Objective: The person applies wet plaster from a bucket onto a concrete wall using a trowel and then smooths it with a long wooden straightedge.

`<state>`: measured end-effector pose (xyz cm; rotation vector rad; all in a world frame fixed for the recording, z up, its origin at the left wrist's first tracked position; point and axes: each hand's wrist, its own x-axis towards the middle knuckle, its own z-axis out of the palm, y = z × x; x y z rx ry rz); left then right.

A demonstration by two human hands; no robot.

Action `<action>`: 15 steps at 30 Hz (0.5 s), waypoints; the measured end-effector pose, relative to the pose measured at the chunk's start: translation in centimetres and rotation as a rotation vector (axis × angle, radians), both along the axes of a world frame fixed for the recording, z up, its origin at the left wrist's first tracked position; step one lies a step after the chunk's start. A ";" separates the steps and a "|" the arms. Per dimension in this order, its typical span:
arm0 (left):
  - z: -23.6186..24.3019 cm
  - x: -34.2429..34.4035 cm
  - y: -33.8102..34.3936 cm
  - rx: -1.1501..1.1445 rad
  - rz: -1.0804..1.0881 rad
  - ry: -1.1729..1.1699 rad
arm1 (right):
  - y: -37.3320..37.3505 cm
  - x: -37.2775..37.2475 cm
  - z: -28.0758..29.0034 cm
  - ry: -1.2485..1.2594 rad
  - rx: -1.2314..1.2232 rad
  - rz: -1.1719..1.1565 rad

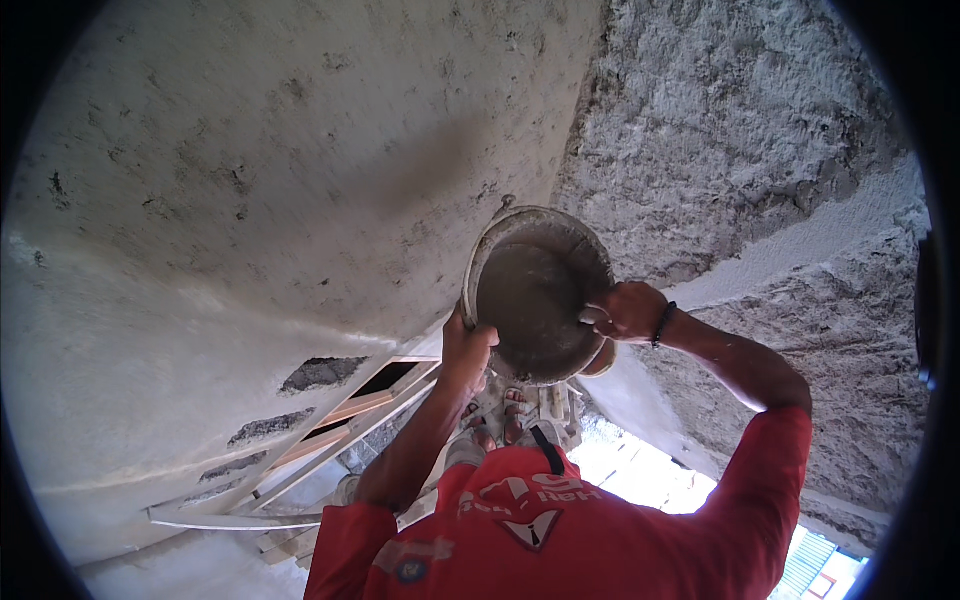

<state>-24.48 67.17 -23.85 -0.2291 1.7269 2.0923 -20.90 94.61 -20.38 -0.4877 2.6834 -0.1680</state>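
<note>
A round bucket (pixel 483 243) with a mortar-crusted rim is held up in front of me, its mouth turned toward me. Wet grey mortar (pixel 535 300) fills much of its inside. My left hand (pixel 468 352) is closed on the bucket's left lower side, thumb toward the rim. Across the right rim reaches my right hand (pixel 630 311), its fingers curled together over the mortar. What those fingers hold, if anything, is hidden; they may be on a tool or on the rim.
A smooth plastered wall (pixel 250 150) curves along the left, meeting a rough grey wall (pixel 740 130) on the right. Below lie wooden planks (pixel 340 418) and a long pale strip (pixel 230 521). My feet (pixel 513 415) stand on boards, beside a bright opening (pixel 650 475) at lower right.
</note>
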 end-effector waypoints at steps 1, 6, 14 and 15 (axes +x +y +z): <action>0.0 0.0 0.1 0.003 -0.004 -0.033 | 0.2 0.5 -0.7 -0.007 -0.093 -0.006; -2.2 0.2 -0.9 0.023 0.028 -0.077 | 1.1 0.9 -0.2 0.063 -0.310 -0.059; -5.1 1.4 -2.4 -0.005 0.107 -0.219 | 2.4 -2.2 8.4 0.040 -0.333 -0.003; -6.0 1.6 -2.6 -0.007 0.108 -0.234 | 2.6 -2.8 9.6 0.009 -0.321 0.020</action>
